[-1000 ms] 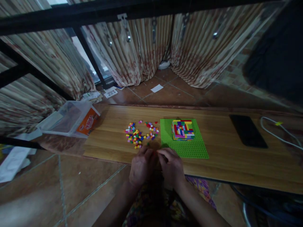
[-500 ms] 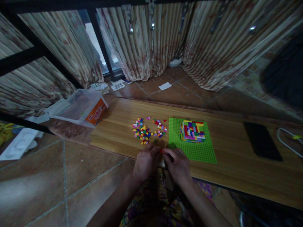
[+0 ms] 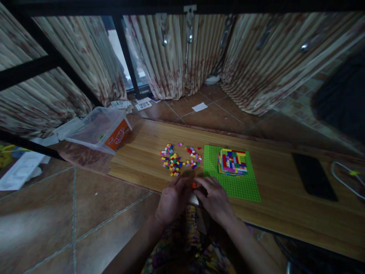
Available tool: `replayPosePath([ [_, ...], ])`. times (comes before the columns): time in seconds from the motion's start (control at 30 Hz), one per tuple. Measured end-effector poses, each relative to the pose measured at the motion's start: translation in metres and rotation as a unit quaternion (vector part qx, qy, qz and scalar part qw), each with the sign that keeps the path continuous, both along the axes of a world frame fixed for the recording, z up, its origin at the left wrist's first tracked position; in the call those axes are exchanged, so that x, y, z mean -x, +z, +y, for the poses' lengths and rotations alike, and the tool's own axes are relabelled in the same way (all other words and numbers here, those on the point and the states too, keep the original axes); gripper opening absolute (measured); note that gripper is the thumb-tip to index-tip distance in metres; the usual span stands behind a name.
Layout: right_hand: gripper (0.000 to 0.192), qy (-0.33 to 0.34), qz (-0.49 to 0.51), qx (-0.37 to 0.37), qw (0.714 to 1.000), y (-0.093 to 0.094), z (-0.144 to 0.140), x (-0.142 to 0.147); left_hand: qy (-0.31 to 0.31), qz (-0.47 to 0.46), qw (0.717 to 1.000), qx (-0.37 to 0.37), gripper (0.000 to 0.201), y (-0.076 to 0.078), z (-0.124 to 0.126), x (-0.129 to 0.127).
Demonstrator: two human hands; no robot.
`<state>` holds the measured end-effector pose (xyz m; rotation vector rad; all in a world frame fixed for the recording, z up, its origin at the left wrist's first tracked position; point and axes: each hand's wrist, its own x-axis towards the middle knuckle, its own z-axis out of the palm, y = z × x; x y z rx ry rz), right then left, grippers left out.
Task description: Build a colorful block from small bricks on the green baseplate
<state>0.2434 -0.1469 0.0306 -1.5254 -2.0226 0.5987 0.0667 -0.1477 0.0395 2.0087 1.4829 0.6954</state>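
Observation:
A small orange toy brick (image 3: pixel 194 185) is at the front edge of the table, between my two hands. My right hand (image 3: pixel 213 197) has its thumb and forefinger around this brick at the fingertips. Just left of it, my left hand (image 3: pixel 173 198) is bent with the fingers loosely apart, close to the brick; its fingertips are dim. To the right lies a green baseplate (image 3: pixel 243 190) bearing a hollow block of multicoloured bricks (image 3: pixel 232 161). Beyond my hands are two loose heaps of small bricks, the left heap (image 3: pixel 172 160) and the smaller right heap (image 3: pixel 195 156).
A clear plastic box (image 3: pixel 97 127) with an orange label stands at the table's left end. A black flat slab (image 3: pixel 313 177) and a white cable (image 3: pixel 340 177) lie on the right of the wooden table (image 3: pixel 273 205). Curtains (image 3: pixel 173 61) hang behind.
My hands have drawn slightly apart around the orange brick, and more of it shows. The whole view has shifted a little with the head; the heaps and the built block look unchanged.

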Motion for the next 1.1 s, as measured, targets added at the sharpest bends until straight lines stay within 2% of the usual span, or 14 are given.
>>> replayPosePath([
  [0.23, 0.019, 0.069, -0.03, 0.033, 0.997, 0.004, 0.014, -0.002, 0.053, -0.009, 0.999, 0.005, 0.026, -0.005, -0.004, 0.028],
  [0.63, 0.008, 0.049, -0.029, 0.033, 0.998, 0.004, 0.015, 0.004, 0.102, -0.008, 0.995, -0.014, 0.022, -0.002, 0.01, 0.044],
  [0.73, 0.009, 0.047, -0.027, 0.041, 0.998, 0.003, 0.015, 0.003, 0.121, -0.007, 0.992, -0.02, 0.022, -0.002, 0.017, 0.047],
  [0.87, 0.027, 0.039, -0.014, 0.038, 0.998, 0.002, 0.015, 0.001, 0.147, -0.017, 0.988, -0.034, 0.024, -0.006, 0.029, 0.056],
  [0.97, 0.019, 0.043, -0.005, 0.031, 0.999, 0.003, 0.015, 0.0, 0.176, -0.012, 0.983, -0.047, 0.025, -0.008, 0.041, 0.065],
  [1.1, 0.009, 0.054, 0.001, 0.013, 0.998, 0.004, 0.017, 0.0, 0.244, 0.036, 0.968, -0.049, 0.026, -0.011, 0.059, 0.076],
])
